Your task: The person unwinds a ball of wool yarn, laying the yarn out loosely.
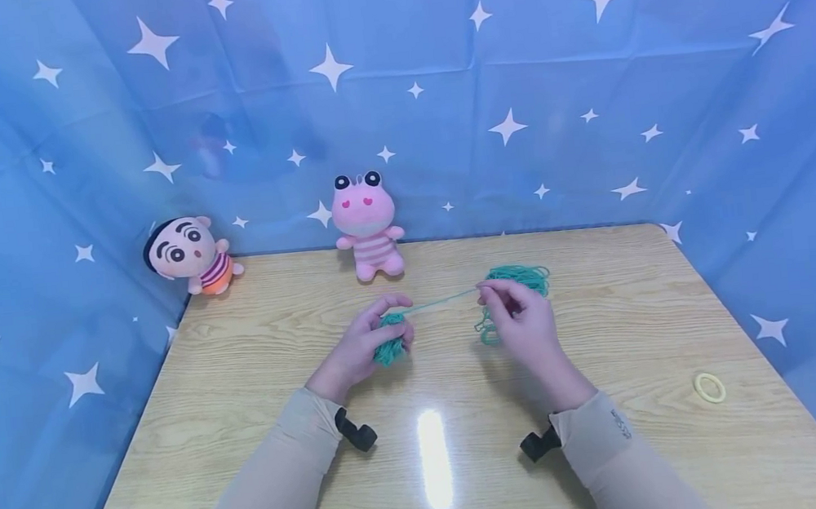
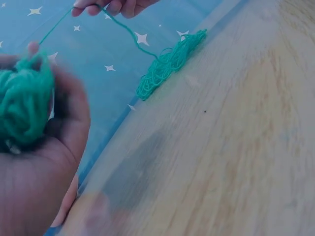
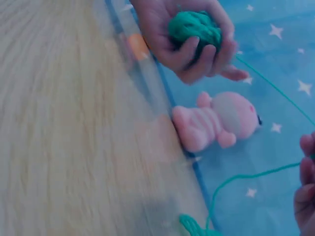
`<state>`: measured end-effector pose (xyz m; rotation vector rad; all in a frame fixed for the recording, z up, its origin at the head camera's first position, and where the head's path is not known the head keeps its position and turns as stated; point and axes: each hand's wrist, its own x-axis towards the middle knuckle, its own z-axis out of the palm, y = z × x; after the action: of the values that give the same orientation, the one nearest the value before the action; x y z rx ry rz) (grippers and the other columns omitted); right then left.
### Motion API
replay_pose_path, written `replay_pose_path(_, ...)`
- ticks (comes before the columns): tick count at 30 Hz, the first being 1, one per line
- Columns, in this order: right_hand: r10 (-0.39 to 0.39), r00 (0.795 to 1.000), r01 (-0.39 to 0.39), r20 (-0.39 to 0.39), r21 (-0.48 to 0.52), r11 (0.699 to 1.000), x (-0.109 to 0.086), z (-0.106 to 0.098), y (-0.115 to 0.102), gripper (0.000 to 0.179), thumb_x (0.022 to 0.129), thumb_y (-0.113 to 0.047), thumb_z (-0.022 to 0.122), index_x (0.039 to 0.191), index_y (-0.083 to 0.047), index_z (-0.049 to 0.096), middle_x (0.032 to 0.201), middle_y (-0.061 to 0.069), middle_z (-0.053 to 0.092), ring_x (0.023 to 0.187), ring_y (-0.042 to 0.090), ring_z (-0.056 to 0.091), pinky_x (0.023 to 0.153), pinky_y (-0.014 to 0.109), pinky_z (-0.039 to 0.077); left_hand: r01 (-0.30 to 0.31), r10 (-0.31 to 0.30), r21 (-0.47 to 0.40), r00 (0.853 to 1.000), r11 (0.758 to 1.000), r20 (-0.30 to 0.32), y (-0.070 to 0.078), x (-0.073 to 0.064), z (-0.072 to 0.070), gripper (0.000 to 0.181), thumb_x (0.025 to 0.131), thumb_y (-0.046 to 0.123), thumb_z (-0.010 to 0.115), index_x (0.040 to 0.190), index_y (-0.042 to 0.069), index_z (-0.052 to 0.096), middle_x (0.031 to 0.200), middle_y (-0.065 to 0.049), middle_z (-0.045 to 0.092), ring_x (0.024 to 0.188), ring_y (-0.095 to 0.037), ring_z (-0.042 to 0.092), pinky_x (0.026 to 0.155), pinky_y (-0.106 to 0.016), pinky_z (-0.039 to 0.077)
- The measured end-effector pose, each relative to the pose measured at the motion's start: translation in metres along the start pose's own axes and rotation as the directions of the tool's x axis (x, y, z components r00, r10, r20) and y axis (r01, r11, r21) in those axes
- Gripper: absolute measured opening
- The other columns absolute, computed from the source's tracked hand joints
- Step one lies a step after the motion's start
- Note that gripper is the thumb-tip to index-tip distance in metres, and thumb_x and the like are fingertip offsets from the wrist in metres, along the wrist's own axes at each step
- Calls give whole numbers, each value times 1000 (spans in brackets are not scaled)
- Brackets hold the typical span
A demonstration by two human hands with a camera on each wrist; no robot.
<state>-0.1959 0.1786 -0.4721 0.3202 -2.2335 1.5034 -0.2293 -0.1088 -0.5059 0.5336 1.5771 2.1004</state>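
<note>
My left hand (image 1: pixel 366 342) curls its fingers and thumb round a ball of green yarn (image 2: pixel 24 105). From the ball a taut strand (image 1: pixel 442 300) runs across to my right hand (image 1: pixel 528 321), which pinches it between thumb and fingertips. Beyond the pinch, the left wrist view shows the strand hanging slack down to a loose skein of green yarn (image 1: pixel 521 276) on the table. That skein lies behind my right hand, which hides part of it in the head view; a few loops (image 1: pixel 488 333) stick out on its left side.
A pink plush toy (image 1: pixel 369 234) sits at the table's back edge, and a dark-haired plush doll (image 1: pixel 194 254) leans at the back left corner. A pale yellow ring (image 1: pixel 709 388) lies on the wooden table (image 1: pixel 328 492) at the right. A blue starry curtain (image 1: pixel 429 162) surrounds the table.
</note>
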Motion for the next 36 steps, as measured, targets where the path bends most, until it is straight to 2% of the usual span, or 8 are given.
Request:
replay_pose_path(5, -9, 996, 9, -84, 6, 1000, 1, -13, 6, 15, 109, -11, 69, 116, -4, 81, 94, 18, 79, 69, 2, 60, 57, 12, 46, 4, -3, 21, 999, 1000, -39, -1, 0, 3, 42, 110, 5, 57, 148, -4, 43, 90, 3, 64, 77, -12, 72, 70, -27, 63)
replay_pose_path(11, -6, 993, 3, -119, -18, 1000, -1, -22, 12, 13, 107, -7, 71, 114, -5, 82, 95, 21, 79, 68, 0, 59, 59, 10, 45, -73, 75, 17, 983, 997, -167, -4, 3, 3, 20, 111, 5, 56, 129, 11, 53, 100, 6, 59, 70, -9, 46, 61, -21, 38)
replay_pose_path(15, 21, 992, -25, -123, -31, 999, -3, -30, 16, 14, 107, -9, 71, 115, -6, 82, 95, 16, 79, 68, -1, 58, 58, 11, 45, -97, 68, -126, 974, 987, -214, -4, 7, 2, 21, 112, 7, 45, 131, 15, 47, 112, 2, 67, 81, -10, 55, 70, -22, 48)
replay_pose_path(19, 54, 990, -62, -130, -61, 996, -6, -41, 21, 15, 109, -13, 70, 115, -7, 82, 92, -2, 78, 68, 0, 59, 58, 13, 46, -133, 73, -194, 955, 972, -288, -4, 10, 1, 35, 114, 9, 42, 149, 11, 39, 111, -2, 65, 96, -11, 64, 79, -21, 58)
replay_pose_path(24, 114, 978, -131, -174, -86, 988, -9, -56, 28, 18, 109, -18, 71, 116, -5, 81, 88, -19, 74, 70, 0, 60, 60, 12, 48, -109, 82, -44, 911, 993, -405, -6, 11, -3, 44, 115, 16, 58, 156, 9, 44, 110, 2, 66, 79, -7, 61, 64, -18, 50)
replay_pose_path(29, 143, 961, -177, -236, -130, 975, -10, -69, 34, 20, 109, -20, 71, 118, -6, 81, 87, -24, 73, 70, -4, 59, 64, 9, 47, -51, 124, 166, 877, 985, -463, -8, 9, -5, 23, 109, 23, 71, 126, 9, 65, 108, 4, 67, 76, -7, 58, 62, -19, 48)
replay_pose_path(33, 115, 958, -159, -261, -156, 975, -8, -76, 39, 19, 109, -18, 70, 117, -4, 82, 86, -29, 71, 67, -5, 58, 61, 8, 45, -43, 155, 253, 883, 967, -443, -9, 8, -4, 16, 105, 20, 76, 97, 14, 63, 113, 0, 72, 98, -11, 67, 82, -21, 58)
replay_pose_path(36, 113, 956, -162, -271, -169, 972, -8, -80, 41, 20, 109, -19, 70, 115, -4, 82, 86, -20, 74, 66, -4, 57, 59, 9, 44, -48, 138, 227, 906, 973, -401, -8, 7, -4, 31, 100, 7, 78, 87, 17, 52, 122, -2, 73, 112, -14, 69, 92, -21, 60)
